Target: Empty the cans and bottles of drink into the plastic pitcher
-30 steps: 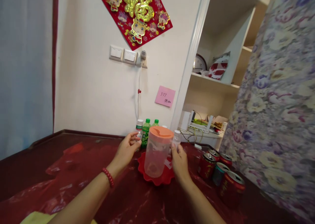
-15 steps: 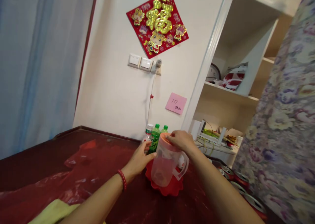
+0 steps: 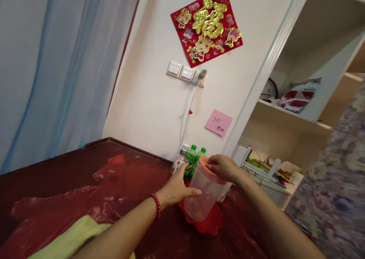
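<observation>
A clear plastic pitcher [image 3: 201, 198] with an orange lid [image 3: 209, 168] stands, leaning in view, on a red scalloped tray [image 3: 209, 226]. My right hand [image 3: 225, 168] is on top of the lid, its fingers curled and gripping it. At the pitcher's left side is my left hand [image 3: 178, 187], thumb and fingers apart, with the thumb at the pitcher's wall. The pitcher's handle is out of sight. Just behind it are two green-capped bottles [image 3: 191, 156] and a white-capped bottle [image 3: 182, 156].
Red plastic sheeting [image 3: 114, 183] covers part of the dark red table. A yellow cloth [image 3: 76, 232] lies at the front left, under my left forearm. Shelves with a packet [image 3: 299, 95] and a white router [image 3: 258, 173] are at the right, beside a floral curtain [image 3: 330, 168].
My view has swung, so the scene sits further right. The pitcher has turned and its handle is now hidden. My left hand has come closer, its thumb now over the pitcher's side.
</observation>
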Demonstrator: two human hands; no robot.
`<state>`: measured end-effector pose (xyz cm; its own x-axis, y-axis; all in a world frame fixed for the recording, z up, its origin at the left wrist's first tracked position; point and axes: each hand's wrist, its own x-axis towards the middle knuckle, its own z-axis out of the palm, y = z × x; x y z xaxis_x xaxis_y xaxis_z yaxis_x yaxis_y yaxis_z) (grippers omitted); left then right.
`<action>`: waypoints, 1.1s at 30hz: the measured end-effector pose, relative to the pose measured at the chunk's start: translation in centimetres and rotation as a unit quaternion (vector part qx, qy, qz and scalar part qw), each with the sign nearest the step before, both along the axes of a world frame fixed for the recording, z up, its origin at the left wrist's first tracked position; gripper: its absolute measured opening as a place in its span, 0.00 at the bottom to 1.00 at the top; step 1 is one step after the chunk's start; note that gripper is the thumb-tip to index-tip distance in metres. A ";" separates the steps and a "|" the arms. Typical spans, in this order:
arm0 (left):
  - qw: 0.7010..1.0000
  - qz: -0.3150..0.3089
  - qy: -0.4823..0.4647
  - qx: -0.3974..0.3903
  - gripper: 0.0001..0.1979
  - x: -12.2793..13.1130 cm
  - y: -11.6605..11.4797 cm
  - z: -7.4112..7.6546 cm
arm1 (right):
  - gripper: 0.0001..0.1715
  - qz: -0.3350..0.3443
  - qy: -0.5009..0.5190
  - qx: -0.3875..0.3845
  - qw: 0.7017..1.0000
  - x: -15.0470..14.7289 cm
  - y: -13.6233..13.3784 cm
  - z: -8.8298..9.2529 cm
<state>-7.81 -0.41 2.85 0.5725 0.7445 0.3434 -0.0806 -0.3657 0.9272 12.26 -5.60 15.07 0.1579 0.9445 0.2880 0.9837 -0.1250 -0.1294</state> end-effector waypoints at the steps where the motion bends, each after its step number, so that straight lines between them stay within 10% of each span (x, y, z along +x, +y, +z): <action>1: 1.000 0.000 0.004 0.003 0.63 0.0 -0.1 0.0 | 0.05 0.008 -0.007 -0.005 1.000 -0.1 -0.2 -0.1; 12: 0.998 -0.031 -0.055 0.011 0.69 0.4 -2.4 1.0 | 0.09 0.041 -0.121 0.012 0.992 -4.7 -4.5 0.6; 21: 0.988 -0.041 -0.117 0.097 0.46 2.4 -4.2 1.9 | 0.09 0.049 -0.156 0.018 0.986 -7.5 -6.5 0.6; 33: 0.982 -0.045 -0.094 0.160 0.40 3.6 -4.5 1.8 | 0.05 0.032 -0.143 0.030 0.989 -7.4 -7.3 -0.4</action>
